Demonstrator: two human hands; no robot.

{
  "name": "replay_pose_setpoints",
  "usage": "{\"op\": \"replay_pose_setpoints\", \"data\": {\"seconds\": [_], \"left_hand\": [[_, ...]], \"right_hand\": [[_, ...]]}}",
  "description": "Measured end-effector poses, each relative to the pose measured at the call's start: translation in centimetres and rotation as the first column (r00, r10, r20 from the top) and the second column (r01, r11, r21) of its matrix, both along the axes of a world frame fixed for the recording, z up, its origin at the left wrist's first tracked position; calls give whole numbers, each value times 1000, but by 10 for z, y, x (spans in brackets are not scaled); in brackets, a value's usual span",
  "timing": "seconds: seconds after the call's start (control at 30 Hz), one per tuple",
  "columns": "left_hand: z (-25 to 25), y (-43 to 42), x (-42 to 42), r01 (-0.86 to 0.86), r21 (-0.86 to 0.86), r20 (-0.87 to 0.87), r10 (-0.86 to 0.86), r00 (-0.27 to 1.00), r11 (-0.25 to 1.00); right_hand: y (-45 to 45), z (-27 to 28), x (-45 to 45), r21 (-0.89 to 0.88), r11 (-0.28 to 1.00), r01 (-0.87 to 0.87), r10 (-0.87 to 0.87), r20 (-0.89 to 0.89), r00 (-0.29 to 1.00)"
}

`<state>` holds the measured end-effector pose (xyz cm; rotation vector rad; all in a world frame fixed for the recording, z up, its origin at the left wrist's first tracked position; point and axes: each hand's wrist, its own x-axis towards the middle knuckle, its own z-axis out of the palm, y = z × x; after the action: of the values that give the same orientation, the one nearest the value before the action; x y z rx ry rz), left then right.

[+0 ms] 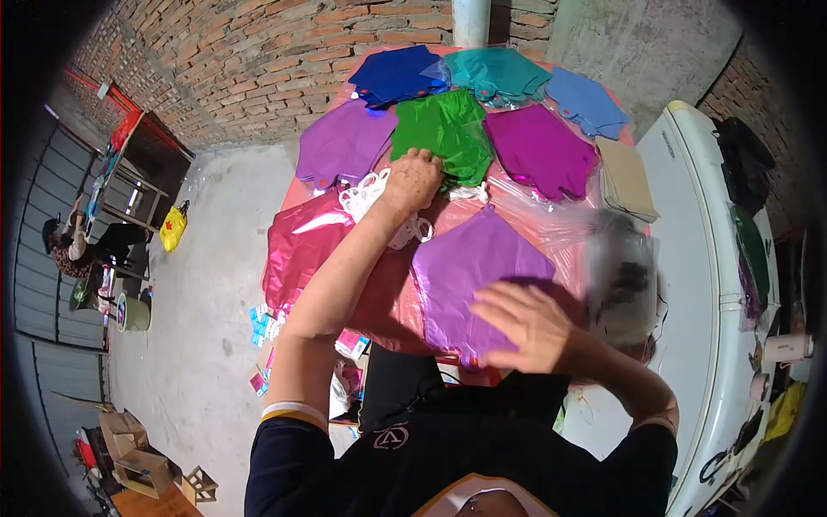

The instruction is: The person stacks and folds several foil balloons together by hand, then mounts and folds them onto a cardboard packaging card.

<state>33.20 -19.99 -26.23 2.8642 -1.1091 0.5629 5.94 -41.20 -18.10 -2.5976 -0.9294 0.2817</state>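
Note:
On the pink-covered table (392, 314), a purple sheet stack (478, 258) lies nearest my body. My right hand (521, 327) is over its lower right part, fingers spread and slightly blurred. My left hand (415, 179) reaches to the lower left edge of a green foil stack (444, 125), its fingers bent down; their tips are partly hidden, and I cannot make out anything between them. White looped cords (363, 196) lie beside and below that wrist. A shiny crimson stack (301, 246) sits left of my left forearm.
Blue (396, 73), teal (495, 73), light blue (587, 102), lilac (345, 142), magenta (541, 151) and beige (626, 179) stacks ring the table. A blurred clear bag (622, 280) lies right. A white refrigerator (689, 198) stands right; a person (73, 246) is far left.

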Motion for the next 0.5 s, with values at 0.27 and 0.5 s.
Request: {"op": "replay_pose_setpoints", "data": {"seconds": [0.27,0.5], "left_hand": [[-3,-6,4,47,4,132,-47,990,999],[-3,-3,6,93,-107,175,-73,982,990]], "right_hand": [[7,-45,195,174,978,119,-205,651,731],[16,-89,271,-123,966,228,-107,613,783]]}}
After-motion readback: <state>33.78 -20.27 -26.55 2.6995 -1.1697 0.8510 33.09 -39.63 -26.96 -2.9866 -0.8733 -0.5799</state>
